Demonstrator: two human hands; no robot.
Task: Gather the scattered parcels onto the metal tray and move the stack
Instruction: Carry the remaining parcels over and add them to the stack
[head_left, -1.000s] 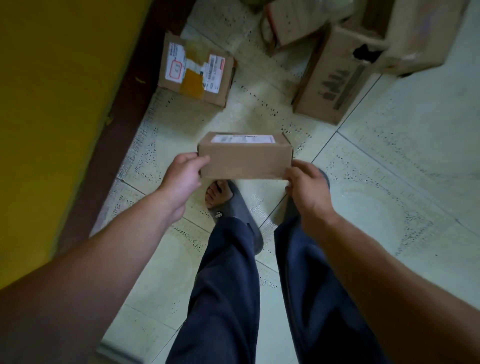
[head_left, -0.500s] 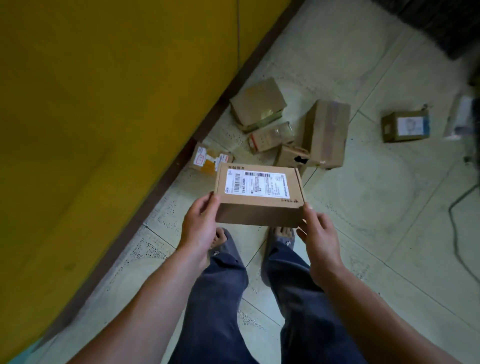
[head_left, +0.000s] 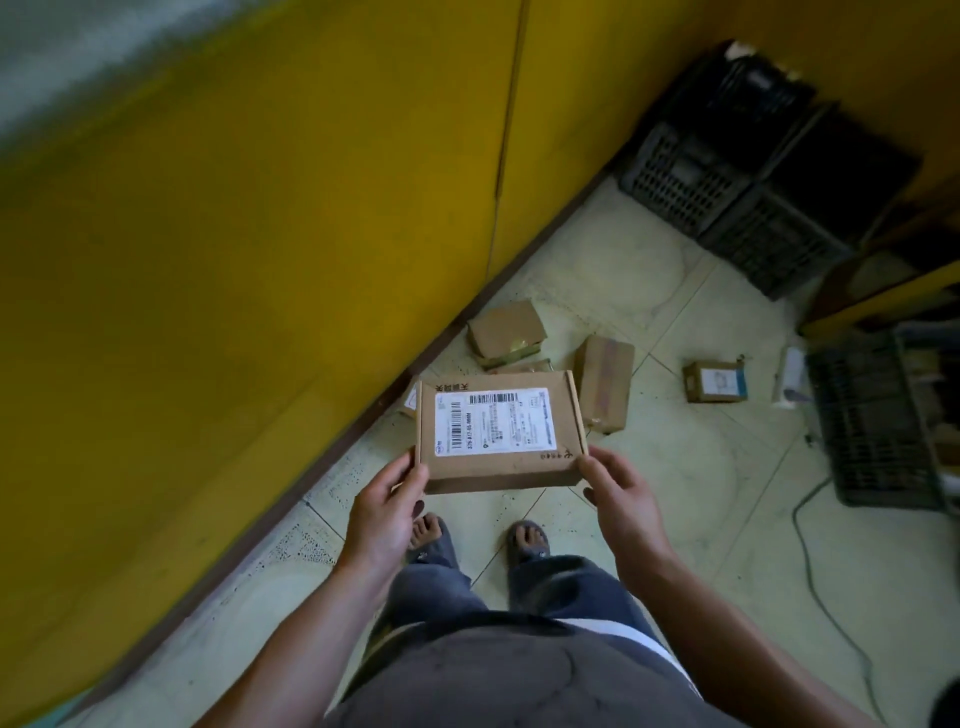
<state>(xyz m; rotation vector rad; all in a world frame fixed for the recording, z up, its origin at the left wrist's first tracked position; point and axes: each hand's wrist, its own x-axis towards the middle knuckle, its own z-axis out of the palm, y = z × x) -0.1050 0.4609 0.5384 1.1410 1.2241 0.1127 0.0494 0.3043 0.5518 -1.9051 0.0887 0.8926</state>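
I hold a flat brown parcel with a white shipping label level in front of me, above my feet. My left hand grips its near left corner and my right hand grips its near right corner. On the floor behind it lie more cardboard parcels: one against the wall, a taller taped one, and a small one with a blue-edged label further right. Another parcel peeks out at the held parcel's left edge. No metal tray is in view.
A yellow wall with a dark skirting runs diagonally along my left. Black plastic crates stand in the far corner and another crate at the right edge. A grey cable trails over the tiled floor on the right.
I have straightened up with the parcel in both hands. The view has pulled back, so the floor parcels look farther away and the crates in the corner have come into sight.
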